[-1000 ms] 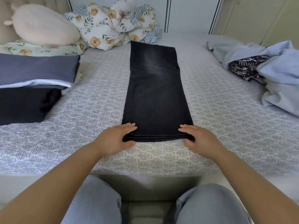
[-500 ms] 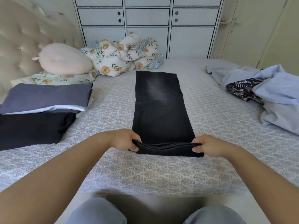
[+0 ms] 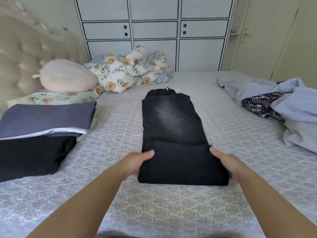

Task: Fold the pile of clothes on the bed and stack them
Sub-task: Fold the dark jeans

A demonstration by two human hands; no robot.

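I see the black jeans [image 3: 173, 134] at the centre of the frame on the patterned bed cover [image 3: 154, 212], their near end doubled over the rest. My left hand [image 3: 137, 163] grips the fold's left edge, thumb on top, and my right hand [image 3: 226, 164] grips its right edge likewise. The folded stack [image 3: 39, 127] sits at middle left, the unfolded pile [image 3: 283, 107] at middle right.

head view looks down over bed [image 3: 120, 134].
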